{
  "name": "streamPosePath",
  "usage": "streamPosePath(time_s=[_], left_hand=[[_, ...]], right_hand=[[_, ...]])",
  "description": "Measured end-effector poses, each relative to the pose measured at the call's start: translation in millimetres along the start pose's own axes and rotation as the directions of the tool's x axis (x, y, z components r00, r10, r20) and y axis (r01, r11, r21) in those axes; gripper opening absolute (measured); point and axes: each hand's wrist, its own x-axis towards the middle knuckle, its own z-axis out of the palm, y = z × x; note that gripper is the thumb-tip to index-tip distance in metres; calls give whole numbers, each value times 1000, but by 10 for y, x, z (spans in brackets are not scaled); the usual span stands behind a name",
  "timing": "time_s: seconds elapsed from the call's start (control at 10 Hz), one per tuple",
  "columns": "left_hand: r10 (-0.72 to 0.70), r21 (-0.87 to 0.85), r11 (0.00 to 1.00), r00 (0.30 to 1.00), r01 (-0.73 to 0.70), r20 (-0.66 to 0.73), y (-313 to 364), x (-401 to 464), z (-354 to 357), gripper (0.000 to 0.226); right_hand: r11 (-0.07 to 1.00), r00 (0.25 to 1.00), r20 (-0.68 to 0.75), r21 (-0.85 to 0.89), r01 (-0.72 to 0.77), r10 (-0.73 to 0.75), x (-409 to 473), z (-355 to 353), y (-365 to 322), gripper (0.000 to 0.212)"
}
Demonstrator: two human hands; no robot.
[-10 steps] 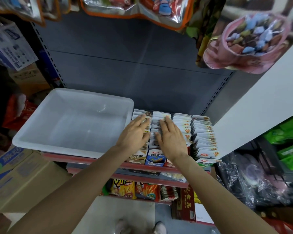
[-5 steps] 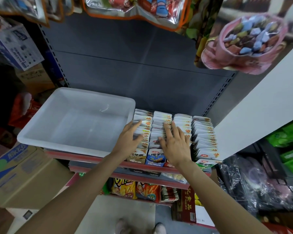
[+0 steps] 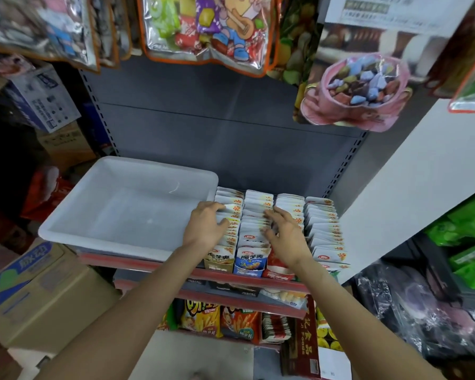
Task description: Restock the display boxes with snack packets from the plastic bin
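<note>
Left hand (image 3: 207, 226) pinches packets (image 3: 258, 215) | right hand (image 3: 284, 234) spread flat on them | bin (image 3: 74, 229) empty | risk: packed rows buckle, tip over shelf (image 3: 154, 266) front edge

Both forearms reach forward; left hand (image 3: 206, 226) fingers curled, right hand (image 3: 285, 233) fingers spread, palm down.

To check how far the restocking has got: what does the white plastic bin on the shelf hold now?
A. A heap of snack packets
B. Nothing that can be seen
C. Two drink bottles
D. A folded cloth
B: the white plastic bin shows only its bare floor, while the snack packets stand in rows beside it.
</note>
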Motion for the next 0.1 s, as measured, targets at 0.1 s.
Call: streamPosePath(time_s=[0.1], left_hand=[[-37,-44,998,998,35,-46,60,-89,-127,24]], right_hand=[[997,998,-55,78,-8,13,-108,-105,24,39]])
